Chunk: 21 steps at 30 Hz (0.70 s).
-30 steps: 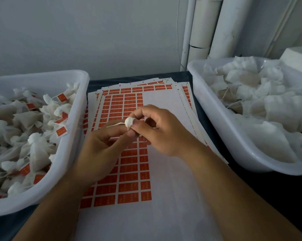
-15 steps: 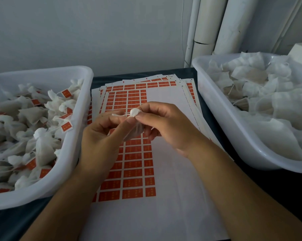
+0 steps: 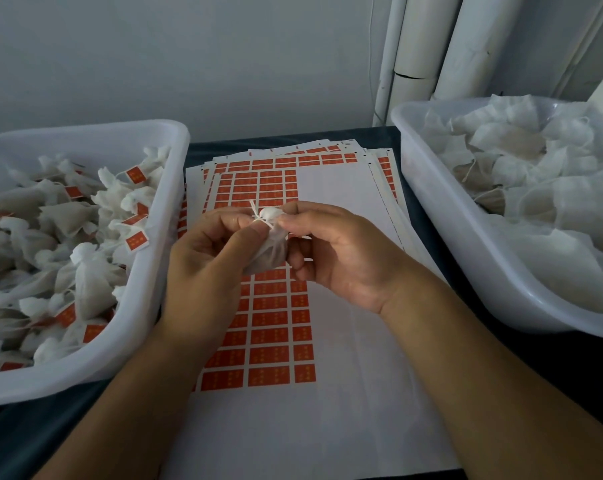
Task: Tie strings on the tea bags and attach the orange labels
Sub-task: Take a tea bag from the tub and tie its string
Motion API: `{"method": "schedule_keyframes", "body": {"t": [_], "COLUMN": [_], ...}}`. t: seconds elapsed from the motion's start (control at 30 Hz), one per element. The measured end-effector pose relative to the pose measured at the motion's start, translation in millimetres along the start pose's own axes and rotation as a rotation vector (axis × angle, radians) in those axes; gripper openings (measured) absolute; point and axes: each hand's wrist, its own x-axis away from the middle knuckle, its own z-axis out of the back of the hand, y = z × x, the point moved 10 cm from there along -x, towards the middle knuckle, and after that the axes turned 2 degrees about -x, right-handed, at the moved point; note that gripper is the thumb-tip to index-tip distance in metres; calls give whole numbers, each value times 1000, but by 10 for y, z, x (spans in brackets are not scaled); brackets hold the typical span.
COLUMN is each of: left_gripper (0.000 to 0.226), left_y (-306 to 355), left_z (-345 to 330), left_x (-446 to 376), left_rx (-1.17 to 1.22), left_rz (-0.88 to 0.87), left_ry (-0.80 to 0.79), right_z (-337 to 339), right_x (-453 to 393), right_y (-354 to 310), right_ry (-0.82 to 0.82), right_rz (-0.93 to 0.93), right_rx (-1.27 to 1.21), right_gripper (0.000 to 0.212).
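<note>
A small white tea bag (image 3: 271, 249) hangs between my two hands above the label sheets. Its gathered neck is wound with white string (image 3: 257, 214), whose loose end sticks up. My left hand (image 3: 210, 261) pinches the bag's neck and string with thumb and forefinger. My right hand (image 3: 338, 252) pinches the tuft at the top from the right side, its other fingers curled beside the bag. A sheet of orange labels (image 3: 269, 327) lies flat on the table under both hands, partly peeled on its right side.
A white tub (image 3: 147, 299) on the left holds several tied tea bags with orange labels. A second white tub (image 3: 442, 216) on the right holds several loose tea bags. More label sheets are stacked behind. White pipes (image 3: 414, 50) stand at the back wall.
The string's loose end, which lay out to the left, now sticks up at the bag's neck. My hands have parted slightly, so the body of the bag shows between them.
</note>
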Motion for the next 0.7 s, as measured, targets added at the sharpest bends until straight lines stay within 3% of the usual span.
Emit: {"method": "schedule_keyframes", "body": {"t": [0.17,0.27,0.43,0.53,0.7], "left_gripper": [18,18,20,9,20], "left_y": [-13,-8,354,472,456], "left_z": [-64,25,131,48,23], "left_x": [-3,-16,67,122,132], "left_rx": [6,-92,-504,-620,-727], "left_rz": [3,-36,-383,-557,-638], "left_ry": [-51,24,226,191,145], "right_z": [-8,18,81,117,160], "right_x": [10,4,-26,-33,-42], "right_y": [38,48,119,159,166], "right_ry": [-27,-8,57,80,102], "right_rz": [-30,-26,-56,-82,-94], "right_rx": [-25,-35,2,12,33], "right_gripper": [19,20,24,26,28]}}
